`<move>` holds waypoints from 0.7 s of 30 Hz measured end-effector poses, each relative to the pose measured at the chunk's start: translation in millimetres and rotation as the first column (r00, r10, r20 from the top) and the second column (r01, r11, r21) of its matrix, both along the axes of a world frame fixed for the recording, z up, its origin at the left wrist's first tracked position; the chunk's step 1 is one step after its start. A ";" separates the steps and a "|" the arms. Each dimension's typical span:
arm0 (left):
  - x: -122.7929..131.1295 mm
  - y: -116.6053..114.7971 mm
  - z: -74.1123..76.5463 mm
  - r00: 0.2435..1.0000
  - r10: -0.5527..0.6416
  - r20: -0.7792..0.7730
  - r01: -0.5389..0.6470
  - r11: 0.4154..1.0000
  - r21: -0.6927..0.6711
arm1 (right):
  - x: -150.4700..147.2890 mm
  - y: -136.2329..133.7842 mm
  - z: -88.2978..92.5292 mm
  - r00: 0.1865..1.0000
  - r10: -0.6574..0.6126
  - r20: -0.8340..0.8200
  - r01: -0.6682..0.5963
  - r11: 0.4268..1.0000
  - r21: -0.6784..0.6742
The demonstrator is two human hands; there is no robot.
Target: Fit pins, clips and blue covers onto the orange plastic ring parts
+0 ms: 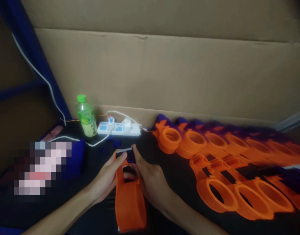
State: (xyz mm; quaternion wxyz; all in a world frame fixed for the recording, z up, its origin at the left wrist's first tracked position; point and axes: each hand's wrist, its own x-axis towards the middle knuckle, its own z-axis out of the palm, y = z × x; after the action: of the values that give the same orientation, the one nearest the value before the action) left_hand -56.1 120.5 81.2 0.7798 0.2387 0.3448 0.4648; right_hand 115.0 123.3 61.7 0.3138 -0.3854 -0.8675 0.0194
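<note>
Both hands are closed on an orange tape dispenser [130, 207] in the lower middle of the head view, its round body toward me. A pale toothed blade [124, 150] and a dark piece [130, 159] are at its far end. My left hand [104, 179] grips the left side, thumb over the top near the blade. My right hand [152, 179] presses along the right side, with fingertips beside the blade's right end. Some fingers are hidden behind the frame.
Rows of orange dispenser bodies [213, 140], the back ones with dark blue parts, cover the table's right. A green-capped bottle [87, 119] and a white power strip [120, 129] with cables stand before a cardboard wall [164, 71]. A blurred-out patch [42, 169] lies left.
</note>
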 end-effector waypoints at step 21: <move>-17.4 22.4 -10.6 0.898 0.425 -0.111 -0.391 0.889 0.237 | -107.5 -1.1 88.6 0.996 0.076 -0.046 -0.081 0.989 -0.122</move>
State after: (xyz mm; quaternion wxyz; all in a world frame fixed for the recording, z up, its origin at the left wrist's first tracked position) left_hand -73.5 142.9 70.7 0.6048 0.2775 0.3979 0.6315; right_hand 7.5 122.3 150.3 0.3059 -0.3692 -0.8726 0.0936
